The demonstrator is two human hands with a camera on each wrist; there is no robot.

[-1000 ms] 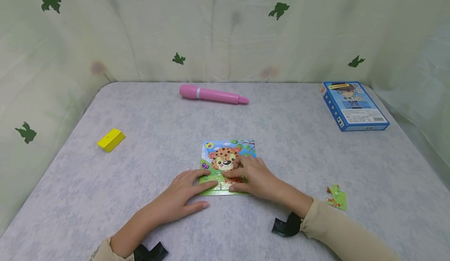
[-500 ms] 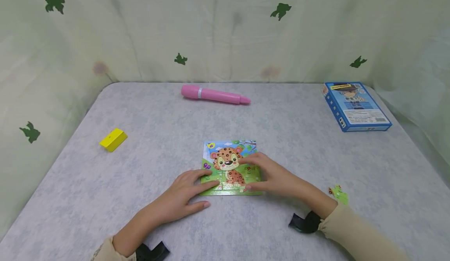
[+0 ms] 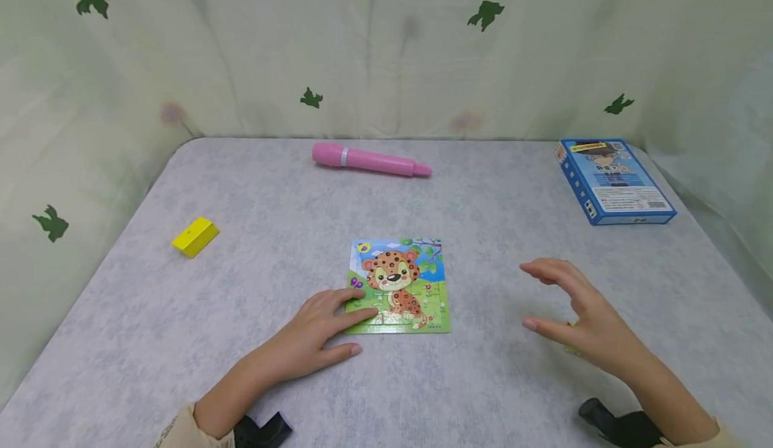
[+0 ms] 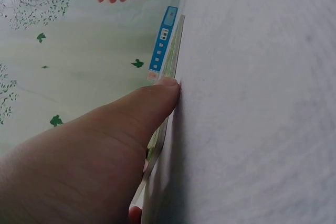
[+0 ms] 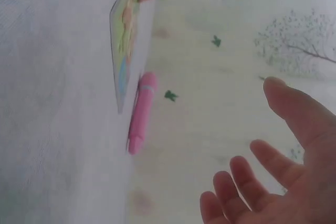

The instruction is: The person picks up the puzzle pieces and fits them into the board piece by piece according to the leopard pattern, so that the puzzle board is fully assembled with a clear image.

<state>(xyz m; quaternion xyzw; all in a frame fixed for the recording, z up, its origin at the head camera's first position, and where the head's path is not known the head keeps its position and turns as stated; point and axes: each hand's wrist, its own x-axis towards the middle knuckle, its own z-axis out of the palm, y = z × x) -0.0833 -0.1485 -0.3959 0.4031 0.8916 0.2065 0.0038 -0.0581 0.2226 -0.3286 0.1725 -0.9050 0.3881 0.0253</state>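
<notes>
A square jigsaw puzzle [image 3: 417, 294] with a cartoon leopard on grass lies flat mid-table. My left hand [image 3: 320, 324] rests at its lower left corner, two fingertips over the picture and the thumb beside the near edge. Away to the right, my right hand [image 3: 594, 327] is held above the table with thumb and fingers spread apart and nothing between them. Beneath it a loose green puzzle piece [image 3: 570, 350] shows only in part, the hand covering the rest. The right wrist view shows the right hand's bare palm [image 5: 310, 192] and parted fingers.
A pink marker-shaped stick [image 3: 374, 161] lies at the back of the table. To the left sits a yellow block [image 3: 195, 237]. A blue box [image 3: 616, 183] lies at the back right, near a pale curtain [image 3: 386, 45] with green bird shapes.
My right hand has lifted off the puzzle and moved right, over the loose piece, uncovering the leopard's body. The left hand has stayed in place.
</notes>
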